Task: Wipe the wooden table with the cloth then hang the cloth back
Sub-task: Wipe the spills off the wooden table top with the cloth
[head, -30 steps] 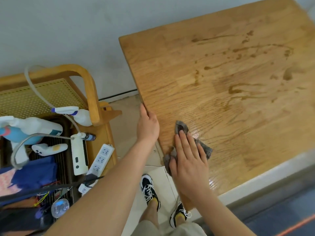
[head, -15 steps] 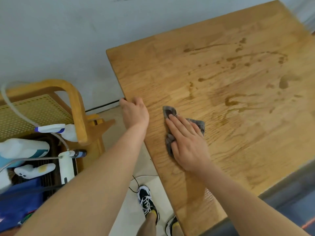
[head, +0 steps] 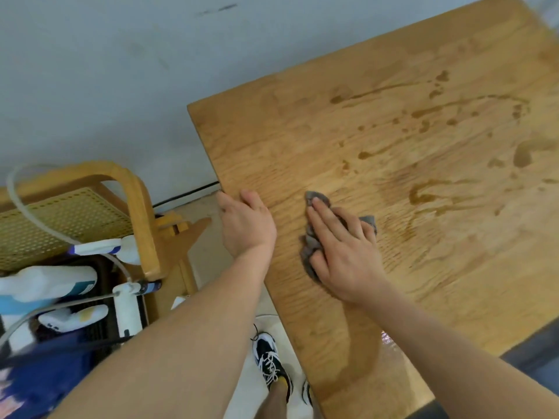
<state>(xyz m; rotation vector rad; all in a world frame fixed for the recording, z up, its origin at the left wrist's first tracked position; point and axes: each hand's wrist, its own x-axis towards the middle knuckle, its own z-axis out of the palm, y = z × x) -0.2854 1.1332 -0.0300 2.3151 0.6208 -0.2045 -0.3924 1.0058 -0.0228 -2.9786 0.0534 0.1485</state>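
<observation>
The wooden table (head: 393,152) fills the right of the view, with dark wet streaks and drops across its far part. A crumpled grey cloth (head: 311,246) lies on the table near its left edge. My right hand (head: 338,249) presses flat on the cloth with straight fingers, covering most of it. My left hand (head: 245,222) holds the table's left edge, thumb on top and fingers curled over the side.
A wooden cart with a curved handle (head: 136,201) stands left of the table, loaded with white bottles (head: 45,282), tubes and blue fabric. A pale wall runs behind. My shoes (head: 272,361) are on the floor beside the table's edge.
My right hand has slid the cloth away from me along the table's left side. My left hand has shifted further along the edge with it. The view has moved forward.
</observation>
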